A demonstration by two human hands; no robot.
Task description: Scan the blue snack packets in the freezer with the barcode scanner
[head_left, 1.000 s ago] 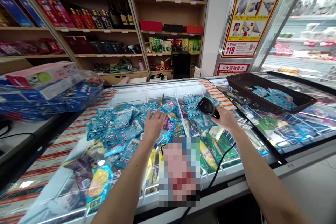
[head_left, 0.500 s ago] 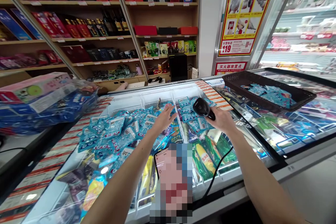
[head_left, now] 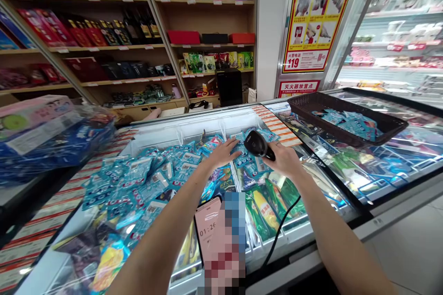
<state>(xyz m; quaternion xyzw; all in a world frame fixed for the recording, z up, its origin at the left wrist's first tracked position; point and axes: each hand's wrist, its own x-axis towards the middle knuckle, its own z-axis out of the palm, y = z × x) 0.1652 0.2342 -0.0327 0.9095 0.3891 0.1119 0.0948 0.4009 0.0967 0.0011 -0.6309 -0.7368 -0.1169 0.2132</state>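
Observation:
My right hand is wrapped round the handle of a black barcode scanner, whose head points left and whose cable runs down toward me. Fingers stretched out and apart, my left hand hovers at the white wire divider, over small blue packets. A large heap of these blue packets fills the left part of the chest freezer. More blue packets lie beneath the scanner. Whether my left fingertips touch a packet I cannot tell.
A phone with a timer lies in front of me, partly blurred out. A brown basket holding several blue packets stands at the right on the freezer. Green packs fill the near compartment. Wrapped boxes are stacked at left.
My left hand has moved slightly right, toward the divider and the scanner. The scanner in my right hand has come nearer to my left hand. The whole view has shifted a little.

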